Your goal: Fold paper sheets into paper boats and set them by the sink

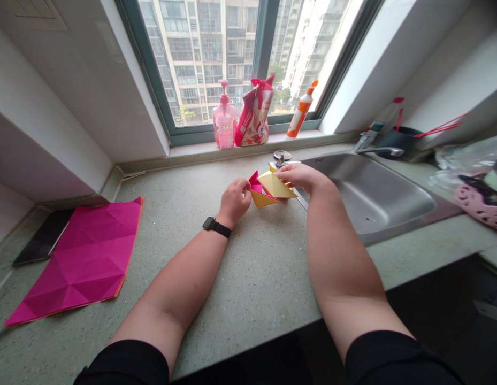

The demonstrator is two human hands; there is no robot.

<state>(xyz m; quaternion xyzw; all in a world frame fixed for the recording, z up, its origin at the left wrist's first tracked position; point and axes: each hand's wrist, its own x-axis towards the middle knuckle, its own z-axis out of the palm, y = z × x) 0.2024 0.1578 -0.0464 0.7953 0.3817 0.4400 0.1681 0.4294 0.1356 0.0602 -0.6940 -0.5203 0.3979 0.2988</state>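
Note:
Between my two hands is a folded paper piece, yellow on most faces with pink showing inside and at its left tip. My left hand, with a black watch on the wrist, pinches its left corner. On the other side my right hand grips the upper right part, its fingertips on a yellow flap. The piece is held over the counter beside the sink's left rim. Part of its right side is hidden behind my right hand.
Creased magenta paper sheets lie at the left, partly over a dark flat device. A steel sink is at the right. On the sill stand a pink pump bottle, a red bag and an orange-white bottle.

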